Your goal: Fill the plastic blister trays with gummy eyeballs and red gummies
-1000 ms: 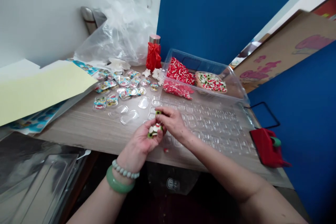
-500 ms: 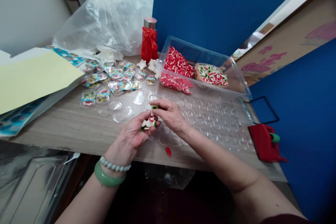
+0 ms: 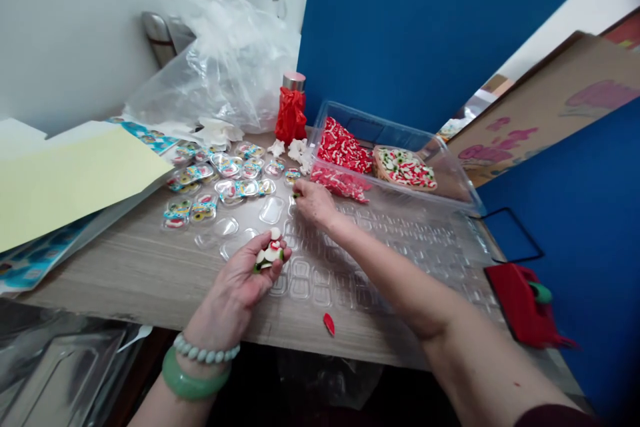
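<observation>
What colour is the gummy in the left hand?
The gummy is white with red and green, clearest in the head view.

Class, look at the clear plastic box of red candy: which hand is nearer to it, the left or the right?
Right. The right hand is just in front of the clear plastic box. The left hand is farther from it, closer to the person, holding a round candy.

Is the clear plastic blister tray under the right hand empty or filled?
Empty where visible: the cavities of the clear plastic blister tray beside the right hand show the wood-grain table through them, with no candy inside.
</observation>
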{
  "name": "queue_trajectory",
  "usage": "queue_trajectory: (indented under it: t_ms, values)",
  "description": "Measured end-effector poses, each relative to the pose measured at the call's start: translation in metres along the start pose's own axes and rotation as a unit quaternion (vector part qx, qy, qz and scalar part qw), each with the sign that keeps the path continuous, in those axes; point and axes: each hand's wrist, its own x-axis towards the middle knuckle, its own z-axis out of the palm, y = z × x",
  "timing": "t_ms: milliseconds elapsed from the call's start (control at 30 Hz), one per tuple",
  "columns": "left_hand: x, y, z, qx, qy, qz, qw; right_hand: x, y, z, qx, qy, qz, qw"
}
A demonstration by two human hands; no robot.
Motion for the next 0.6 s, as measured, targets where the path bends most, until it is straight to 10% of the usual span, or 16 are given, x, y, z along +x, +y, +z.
queue_trajectory:
  t_ms: [600]
  values:
    - [0.015, 0.003, -0.005, -0.005, -0.029, 0.008, 1.0, 0.013, -0.005, 0.01, -0.101, -0.045, 0.041, 0.993]
